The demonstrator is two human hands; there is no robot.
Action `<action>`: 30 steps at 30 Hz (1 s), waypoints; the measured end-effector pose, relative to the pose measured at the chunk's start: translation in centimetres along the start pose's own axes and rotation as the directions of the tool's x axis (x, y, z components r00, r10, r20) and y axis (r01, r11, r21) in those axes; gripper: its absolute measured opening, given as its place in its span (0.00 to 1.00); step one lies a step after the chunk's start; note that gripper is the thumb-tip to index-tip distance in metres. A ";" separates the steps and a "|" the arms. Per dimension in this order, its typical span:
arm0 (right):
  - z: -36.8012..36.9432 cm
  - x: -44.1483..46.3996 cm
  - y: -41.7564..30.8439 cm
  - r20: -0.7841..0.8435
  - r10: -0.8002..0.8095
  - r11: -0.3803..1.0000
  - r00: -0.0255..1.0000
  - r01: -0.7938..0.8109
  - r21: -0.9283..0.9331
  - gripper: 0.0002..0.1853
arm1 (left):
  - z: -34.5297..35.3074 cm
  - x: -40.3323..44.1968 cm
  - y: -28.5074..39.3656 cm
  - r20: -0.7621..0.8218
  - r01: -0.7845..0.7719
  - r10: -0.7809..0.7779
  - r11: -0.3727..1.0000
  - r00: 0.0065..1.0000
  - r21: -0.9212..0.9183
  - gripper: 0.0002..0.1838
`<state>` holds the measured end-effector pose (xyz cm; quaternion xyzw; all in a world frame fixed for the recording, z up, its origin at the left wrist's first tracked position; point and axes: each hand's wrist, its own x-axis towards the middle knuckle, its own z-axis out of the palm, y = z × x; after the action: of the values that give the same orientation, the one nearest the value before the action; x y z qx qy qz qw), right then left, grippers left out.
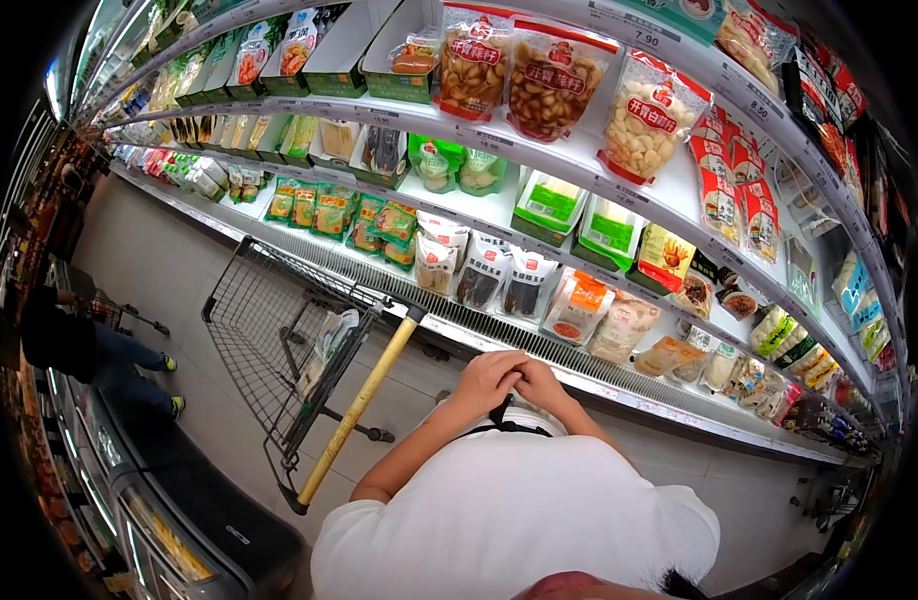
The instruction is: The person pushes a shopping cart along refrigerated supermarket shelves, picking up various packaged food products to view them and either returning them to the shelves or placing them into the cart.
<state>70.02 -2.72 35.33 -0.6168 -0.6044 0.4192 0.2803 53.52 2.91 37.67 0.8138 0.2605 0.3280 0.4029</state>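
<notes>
My left hand [487, 378] and my right hand [541, 384] meet in front of my white shirt [519, 500], close to the front edge of the refrigerated shelf [459, 333]. Their fingers are bent and overlap, and whatever they may hold is hidden. Just below them hangs a black strap [501, 412]. To the left stands a wire shopping cart [269, 345] with a yellow handle [362, 405], which neither hand touches. A clear package [331, 335] lies inside the cart.
Shelves hold bagged foods, among them red-topped pouches [473, 62], white packs [529, 283] and green packs [334, 210]. Another person [99, 355] stands at the left beside a second cart [114, 312]. A black freezer case [209, 500] fills the lower left.
</notes>
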 end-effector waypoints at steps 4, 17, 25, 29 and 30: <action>0.3 0.1 0.6 -0.012 -0.015 1.000 1.000 0.015 -0.002 0.13 | -0.2 -0.1 0.0 -0.001 -0.005 0.005 1.000 1.000 0.004 0.17; 0.5 0.4 0.6 0.001 -0.032 0.999 1.000 0.032 -0.002 0.12 | -0.7 -0.2 0.3 0.002 0.006 -0.006 1.000 1.000 0.006 0.18; 0.7 0.3 0.5 0.005 -0.016 1.000 1.000 0.016 -0.027 0.12 | -0.7 -0.3 0.4 -0.007 0.018 -0.018 1.000 1.000 0.023 0.17; 0.6 0.3 0.4 0.013 -0.016 0.999 1.000 0.016 -0.039 0.12 | -0.5 -0.5 0.1 -0.004 0.022 -0.022 1.000 1.000 0.015 0.17; 0.7 0.3 0.4 0.016 -0.012 0.999 1.000 0.013 -0.040 0.12 | -0.5 -0.5 0.1 -0.007 0.020 -0.020 1.000 1.000 0.018 0.17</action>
<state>69.63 -2.53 34.62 -0.6152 -0.6188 0.4098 0.2658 52.88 2.75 37.83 0.8138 0.2728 0.3242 0.3978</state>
